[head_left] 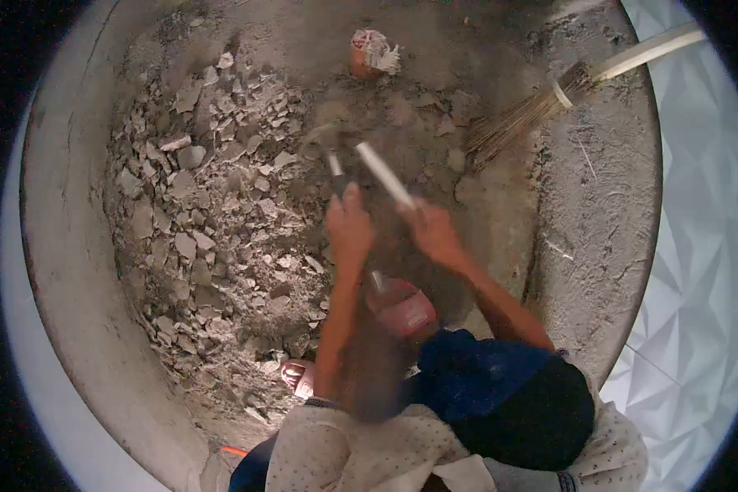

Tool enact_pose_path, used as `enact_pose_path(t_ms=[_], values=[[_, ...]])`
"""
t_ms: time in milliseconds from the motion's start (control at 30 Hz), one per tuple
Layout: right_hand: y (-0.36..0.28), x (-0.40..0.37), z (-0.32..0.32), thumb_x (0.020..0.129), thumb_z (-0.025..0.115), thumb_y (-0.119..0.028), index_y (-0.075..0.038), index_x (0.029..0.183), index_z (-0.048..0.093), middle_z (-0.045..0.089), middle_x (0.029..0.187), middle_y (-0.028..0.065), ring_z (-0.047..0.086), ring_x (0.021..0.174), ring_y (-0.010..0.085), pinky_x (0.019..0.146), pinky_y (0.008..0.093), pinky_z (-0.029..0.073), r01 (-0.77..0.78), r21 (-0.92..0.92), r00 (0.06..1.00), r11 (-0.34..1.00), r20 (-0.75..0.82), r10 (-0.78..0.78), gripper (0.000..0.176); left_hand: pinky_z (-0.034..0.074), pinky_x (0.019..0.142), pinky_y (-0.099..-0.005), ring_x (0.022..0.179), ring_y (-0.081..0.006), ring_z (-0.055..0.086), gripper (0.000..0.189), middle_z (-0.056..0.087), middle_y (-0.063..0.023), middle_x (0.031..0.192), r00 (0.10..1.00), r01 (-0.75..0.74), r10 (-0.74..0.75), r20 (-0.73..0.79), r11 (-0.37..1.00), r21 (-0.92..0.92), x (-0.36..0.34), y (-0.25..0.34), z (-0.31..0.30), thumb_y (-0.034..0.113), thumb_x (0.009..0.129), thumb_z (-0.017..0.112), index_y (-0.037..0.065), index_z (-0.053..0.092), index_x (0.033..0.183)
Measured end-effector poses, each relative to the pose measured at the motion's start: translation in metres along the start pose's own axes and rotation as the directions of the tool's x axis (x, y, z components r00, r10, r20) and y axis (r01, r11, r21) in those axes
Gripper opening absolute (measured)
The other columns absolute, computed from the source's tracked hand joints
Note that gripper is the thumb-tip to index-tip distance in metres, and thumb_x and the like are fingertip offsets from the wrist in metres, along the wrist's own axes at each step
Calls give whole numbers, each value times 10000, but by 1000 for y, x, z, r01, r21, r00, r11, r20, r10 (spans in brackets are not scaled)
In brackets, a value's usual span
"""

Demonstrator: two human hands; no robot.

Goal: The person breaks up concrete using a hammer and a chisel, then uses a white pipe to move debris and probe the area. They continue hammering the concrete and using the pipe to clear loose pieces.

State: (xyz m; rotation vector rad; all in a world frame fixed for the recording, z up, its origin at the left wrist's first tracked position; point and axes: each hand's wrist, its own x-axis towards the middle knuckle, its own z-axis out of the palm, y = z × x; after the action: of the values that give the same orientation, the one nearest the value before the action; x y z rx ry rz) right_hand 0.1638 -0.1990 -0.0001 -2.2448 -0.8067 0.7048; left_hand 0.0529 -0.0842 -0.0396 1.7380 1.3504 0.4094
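Note:
Near the middle of the head view, my left hand [349, 225] is wrapped round the dark handle of a tool [336, 168]. The far end of that tool is blurred against the dusty ground. To its right, my right hand [431, 231] grips a pale, bar-like tool [384, 173] that points up and left, its tip near the first tool but apart from it. Below my hands lies a red-and-clear plastic object [403, 308], partly blurred. Broken grey rubble [213, 221] covers the ground to the left.
A straw broom [541, 115] with a pale handle lies at the upper right. An orange container with whitish strands [373, 54] stands at the top. A curved wall [66, 246] bounds the left side. One sandalled foot [298, 376] shows below the rubble.

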Motion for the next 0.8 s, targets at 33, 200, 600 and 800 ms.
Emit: enact_pose_path(t_ms=[33,200,600,800], values=[[-20,-5,2,924,507,-328,-33,1016,624,577,688,123,559,635,181,610,347,446,-102,57,993,993,63,99,330,452,507,-415,548,-293,570,439,556,-165,644,995,75,-66,78,989,-124,3,9,-20,397,915,432,-31,510,859],[-24,11,-11,920,495,-389,-30,1003,616,563,669,103,547,620,178,593,341,437,-266,48,964,963,-6,267,388,361,335,-291,371,-155,428,313,426,-51,532,947,302,-312,81,769,-564,21,8,-63,333,922,447,44,452,801],[-22,6,-8,909,521,-396,-9,928,573,486,575,36,481,491,135,466,322,393,-320,147,937,936,-94,335,391,432,745,-501,790,-448,562,423,573,-281,797,997,-48,40,67,992,113,-4,67,-50,382,908,484,-40,504,926],[-22,7,-37,910,517,-385,-6,954,591,528,649,94,518,573,218,537,359,402,-371,173,927,912,9,375,389,451,661,-474,724,-391,552,363,536,-220,761,927,-298,280,251,954,34,-14,55,-36,314,914,485,-22,510,1046]])
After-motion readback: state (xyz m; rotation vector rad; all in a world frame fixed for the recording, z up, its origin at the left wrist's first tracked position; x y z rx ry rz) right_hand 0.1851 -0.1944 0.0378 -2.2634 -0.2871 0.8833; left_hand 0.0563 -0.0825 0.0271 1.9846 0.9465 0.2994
